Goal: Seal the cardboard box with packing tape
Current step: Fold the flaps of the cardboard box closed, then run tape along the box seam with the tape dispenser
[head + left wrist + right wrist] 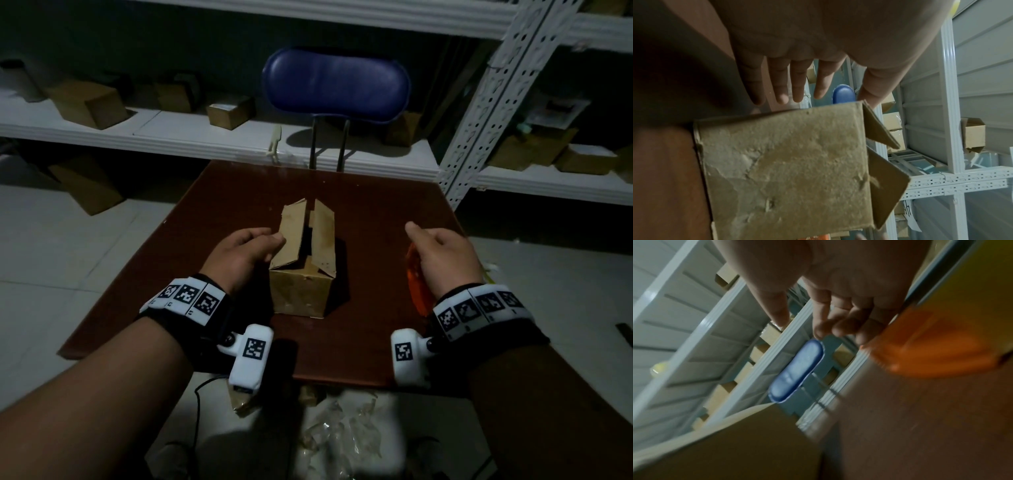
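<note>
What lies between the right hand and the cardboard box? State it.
Only bare brown table separates the right hand from the cardboard box, per the head view.

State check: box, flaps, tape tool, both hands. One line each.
cardboard box: upright on the table, unsealed, no tape seen
top flaps: standing up, not folded shut
orange tape dispenser: on the table under the right hand, mostly hidden
left hand: fingers straight, beside the box, gripping nothing
right hand: fingers loosely curled, over the dispenser, no grip seen

A blue padded chair back (336, 85) is standing behind the dark brown wooden counter (370, 219); small cardboard boxes (89, 102) are sitting on white metal shelves (178, 137).
</note>
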`<state>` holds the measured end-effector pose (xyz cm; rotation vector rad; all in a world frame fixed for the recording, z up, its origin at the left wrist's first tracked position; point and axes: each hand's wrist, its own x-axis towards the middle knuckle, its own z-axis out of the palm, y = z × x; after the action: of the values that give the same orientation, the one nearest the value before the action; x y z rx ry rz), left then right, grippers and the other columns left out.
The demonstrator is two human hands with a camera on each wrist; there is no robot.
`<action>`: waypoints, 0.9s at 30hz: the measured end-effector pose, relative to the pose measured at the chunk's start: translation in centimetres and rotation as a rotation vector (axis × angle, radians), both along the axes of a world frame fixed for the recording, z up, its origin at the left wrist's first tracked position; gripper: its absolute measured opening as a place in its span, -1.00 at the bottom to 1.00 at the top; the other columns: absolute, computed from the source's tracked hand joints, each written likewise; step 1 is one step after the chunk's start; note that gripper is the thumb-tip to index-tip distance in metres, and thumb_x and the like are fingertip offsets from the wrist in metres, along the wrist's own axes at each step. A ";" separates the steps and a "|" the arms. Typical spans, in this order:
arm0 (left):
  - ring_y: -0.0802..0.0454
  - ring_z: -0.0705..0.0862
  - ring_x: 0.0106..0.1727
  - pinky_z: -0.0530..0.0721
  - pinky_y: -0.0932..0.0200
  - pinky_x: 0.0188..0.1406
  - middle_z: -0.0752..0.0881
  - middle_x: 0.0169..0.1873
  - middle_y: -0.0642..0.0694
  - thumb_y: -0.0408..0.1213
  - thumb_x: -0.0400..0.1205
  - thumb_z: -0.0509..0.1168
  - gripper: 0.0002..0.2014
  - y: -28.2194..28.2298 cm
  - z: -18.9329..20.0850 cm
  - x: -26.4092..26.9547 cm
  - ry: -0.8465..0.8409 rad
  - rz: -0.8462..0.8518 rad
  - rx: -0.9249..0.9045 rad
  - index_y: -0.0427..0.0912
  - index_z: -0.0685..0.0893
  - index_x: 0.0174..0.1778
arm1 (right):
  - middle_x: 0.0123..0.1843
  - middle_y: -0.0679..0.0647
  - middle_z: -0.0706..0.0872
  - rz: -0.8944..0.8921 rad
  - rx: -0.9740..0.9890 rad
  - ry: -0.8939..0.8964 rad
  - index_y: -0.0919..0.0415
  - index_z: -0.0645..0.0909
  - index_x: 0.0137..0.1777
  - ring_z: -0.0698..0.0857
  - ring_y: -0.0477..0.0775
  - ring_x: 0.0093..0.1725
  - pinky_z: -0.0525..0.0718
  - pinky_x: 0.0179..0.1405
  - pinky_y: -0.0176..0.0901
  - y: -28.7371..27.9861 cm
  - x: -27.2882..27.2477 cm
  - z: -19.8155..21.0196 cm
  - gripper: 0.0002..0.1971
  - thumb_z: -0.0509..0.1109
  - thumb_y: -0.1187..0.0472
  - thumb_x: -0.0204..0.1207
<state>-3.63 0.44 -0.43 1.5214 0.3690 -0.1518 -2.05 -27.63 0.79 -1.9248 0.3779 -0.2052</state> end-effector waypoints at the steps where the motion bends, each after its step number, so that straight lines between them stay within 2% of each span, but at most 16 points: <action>1: -0.08 0.74 0.23 0.70 -0.05 0.09 0.78 0.20 -0.13 -0.01 0.43 0.55 -0.46 -0.1 0.0 0.0 0.000 0.002 -0.006 -0.05 0.70 0.33 | -0.17 -0.09 0.74 -0.005 -0.042 0.014 0.05 0.73 -0.05 0.65 -0.08 -0.18 0.46 -0.23 -0.17 -0.4 -0.1 0.1 -0.70 0.42 -0.18 0.58; 4: -0.13 0.73 0.26 0.69 -0.16 0.23 0.77 0.22 -0.14 0.09 0.25 0.59 -0.31 -0.2 0.1 -0.1 -0.004 0.017 -0.022 -0.03 0.71 0.31 | -0.02 -0.09 0.74 -0.061 -0.122 0.035 0.04 0.75 0.04 0.65 0.00 0.03 0.46 0.00 -0.09 -1.0 -0.1 0.2 -0.71 0.49 -0.15 0.52; 7: -0.18 0.73 0.28 0.63 -0.28 0.36 0.77 0.25 -0.16 0.14 0.14 0.61 -0.22 -0.4 0.0 0.0 -0.013 0.015 -0.039 -0.03 0.71 0.31 | 0.16 0.03 0.77 -0.112 -0.241 0.073 0.03 0.72 0.13 0.70 0.11 0.17 0.62 0.11 -0.02 -1.6 0.3 -0.4 -0.59 0.56 -0.19 0.40; 10: -0.16 0.71 0.30 0.60 -0.27 0.40 0.76 0.26 -0.15 0.08 0.25 0.57 -0.27 -0.7 0.2 -0.1 -0.019 0.005 -0.019 -0.08 0.68 0.36 | 0.31 0.05 0.71 -0.081 -0.404 0.178 -0.05 0.65 0.24 0.68 0.19 0.27 0.66 0.28 0.16 -2.2 0.4 -1.0 -0.41 0.57 -0.32 0.27; 14: -0.14 0.71 0.28 0.63 -0.18 0.34 0.75 0.26 -0.17 -0.07 0.48 0.53 -0.43 -1.0 0.2 0.0 -0.015 0.011 -0.017 -0.13 0.64 0.41 | 0.45 0.13 0.61 -0.001 -0.580 0.317 -0.09 0.54 0.43 0.63 0.31 0.36 0.63 0.35 0.27 -2.2 0.3 -1.2 -0.22 0.57 -0.37 0.22; 16: -0.15 0.72 0.28 0.65 -0.15 0.31 0.75 0.25 -0.18 -0.16 0.57 0.48 -0.51 -1.0 0.2 0.1 -0.013 0.025 -0.030 -0.17 0.63 0.42 | 0.47 0.16 0.59 0.019 -0.635 0.334 -0.07 0.50 0.48 0.62 0.33 0.37 0.63 0.35 0.28 -2.2 0.1 -1.0 -0.17 0.56 -0.38 0.22; 19: -0.16 0.73 0.26 0.65 -0.18 0.32 0.76 0.23 -0.20 -0.17 0.58 0.47 -0.53 -1.0 0.3 -0.1 -0.018 0.025 -0.039 -0.19 0.63 0.41 | 0.50 0.18 0.59 0.056 -0.699 0.373 0.01 0.44 0.56 0.60 0.33 0.42 0.63 0.36 0.22 -2.3 -0.1 -0.7 -0.14 0.57 -0.32 0.30; 20: -0.16 0.73 0.26 0.66 -0.16 0.29 0.76 0.23 -0.20 -0.18 0.58 0.47 -0.53 -1.1 0.4 -0.1 -0.019 0.026 -0.045 -0.20 0.63 0.41 | 0.50 0.18 0.60 0.072 -0.714 0.385 0.04 0.42 0.58 0.61 0.32 0.42 0.64 0.33 0.18 -2.4 -0.1 -0.6 -0.15 0.58 -0.29 0.35; 22: -0.14 0.74 0.23 0.70 -0.04 0.09 0.75 0.23 -0.22 -0.21 0.60 0.45 -0.54 -1.3 0.5 -0.2 -0.018 0.026 -0.060 -0.23 0.61 0.42 | 0.51 0.16 0.61 0.095 -0.749 0.409 0.09 0.39 0.60 0.63 0.31 0.41 0.63 0.24 0.11 -2.3 -0.3 -0.4 -0.17 0.57 -0.23 0.41; 24: -0.14 0.76 0.18 0.70 0.04 -0.11 0.74 0.24 -0.26 -0.26 0.62 0.42 -0.55 -1.5 0.5 -0.4 -0.018 0.021 -0.099 -0.26 0.59 0.43 | 0.51 0.16 0.61 0.106 -0.792 0.421 0.10 0.38 0.61 0.64 0.29 0.41 0.64 0.21 0.10 -2.2 -0.4 -0.4 -0.19 0.57 -0.20 0.44; 27: -0.12 0.80 0.09 0.75 0.12 -0.27 0.75 0.22 -0.29 -0.32 0.62 0.42 -0.56 -1.7 0.6 -0.5 -0.020 -0.006 -0.122 -0.29 0.57 0.42 | 0.48 0.15 0.63 0.109 -0.832 0.435 0.09 0.38 0.62 0.66 0.28 0.39 0.66 0.20 0.10 -2.1 -0.6 -0.2 -0.23 0.57 -0.14 0.47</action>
<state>-4.18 -1.24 0.19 1.4026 0.3337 -0.1607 -2.61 -29.73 0.55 -2.8151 0.5218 0.1689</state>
